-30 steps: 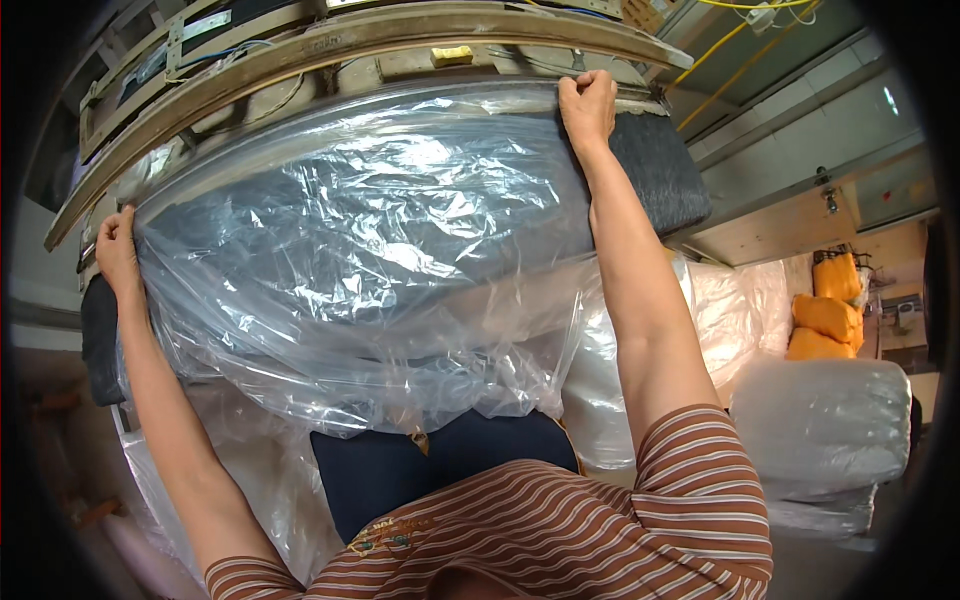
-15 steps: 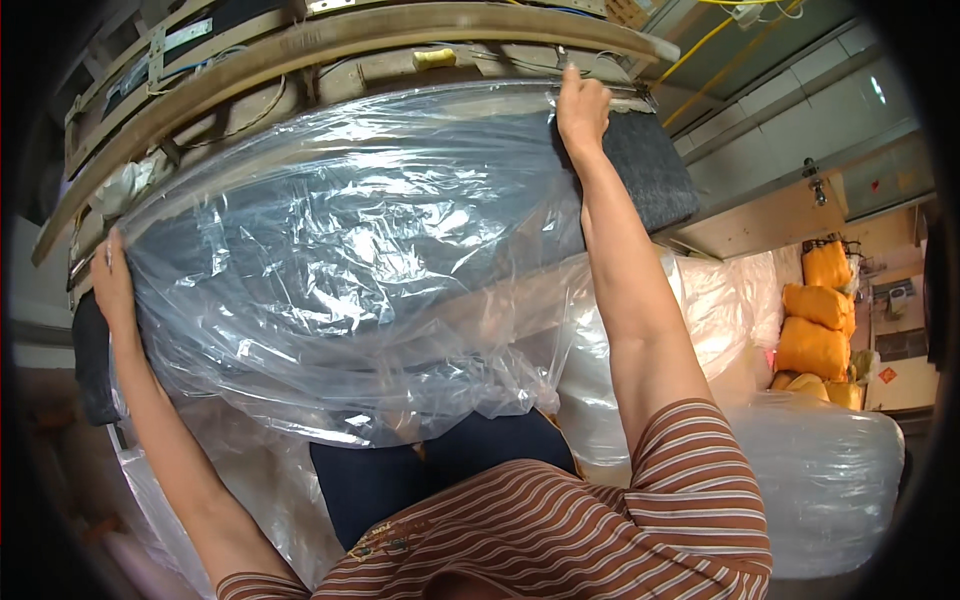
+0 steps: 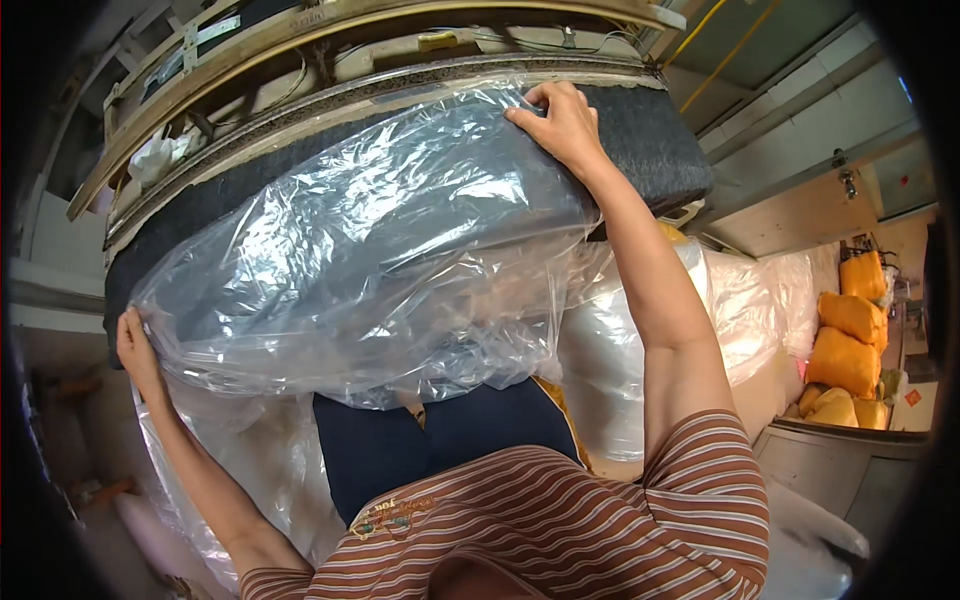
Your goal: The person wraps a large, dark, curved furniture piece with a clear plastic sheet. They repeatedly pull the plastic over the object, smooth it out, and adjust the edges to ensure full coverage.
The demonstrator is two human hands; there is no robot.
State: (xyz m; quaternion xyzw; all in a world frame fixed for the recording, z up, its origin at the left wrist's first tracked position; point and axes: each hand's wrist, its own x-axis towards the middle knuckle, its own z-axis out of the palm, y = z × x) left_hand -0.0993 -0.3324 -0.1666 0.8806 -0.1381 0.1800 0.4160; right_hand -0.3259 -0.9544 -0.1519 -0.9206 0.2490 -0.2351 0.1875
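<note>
1. The dark grey upholstered cushion (image 3: 640,150) lies long and slightly tilted across the person's front, its right end higher and further away; a clear plastic bag (image 3: 380,260) covers most of it, leaving only that right end and a strip along the top edge bare

2. The right hand (image 3: 562,125) sits on the upper edge of the cushion near its right end, fingers curled and closed on the bag's rim, seemingly pinching the film against the fabric so the open mouth stays stretched over the corner

3. The left hand (image 3: 138,345) is at the lower left end, fingers closed around the gathered film there, which keeps the bag taut along the cushion's length; how firmly it also grips the cushion itself I cannot tell

4. Slack film hangs in folds below the cushion, over the person's dark trousers (image 3: 430,440)

5. Behind the cushion stands a wooden furniture frame (image 3: 330,30), which appears to back it

6. To the right, more plastic-wrapped bundles (image 3: 620,340) are stacked, and orange sacks (image 3: 850,340) sit further off
</note>
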